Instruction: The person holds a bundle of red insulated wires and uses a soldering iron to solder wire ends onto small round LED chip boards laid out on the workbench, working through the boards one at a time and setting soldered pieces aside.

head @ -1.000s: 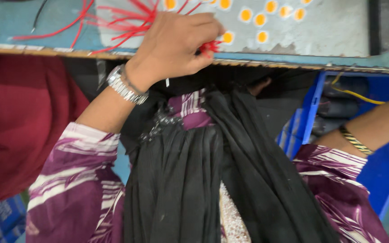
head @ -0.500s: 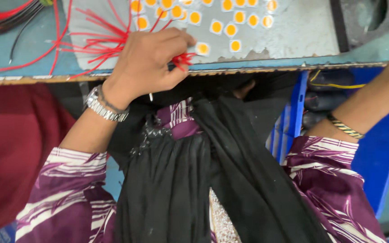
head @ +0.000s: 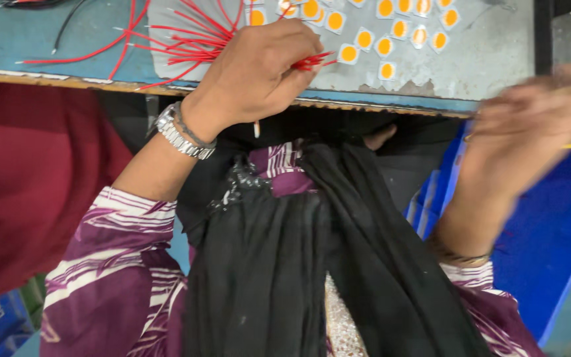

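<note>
Our left hand (head: 259,73) pinches a fanned bundle of thin red wires (head: 180,39) on the grey surface (head: 490,59), beside small orange-centred square chips (head: 365,39); our right hand (head: 523,132) blurs, grip unreadable.

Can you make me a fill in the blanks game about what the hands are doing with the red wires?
1. The left hand grips a bunch of thin ____ wires.
2. The small square chips on the grey sheet have round ____ middles.
3. The left wrist wears a silver ____.
4. The right hand looks ____, so what it holds cannot be told.

Missing words: red; orange; watch; blurred
</note>
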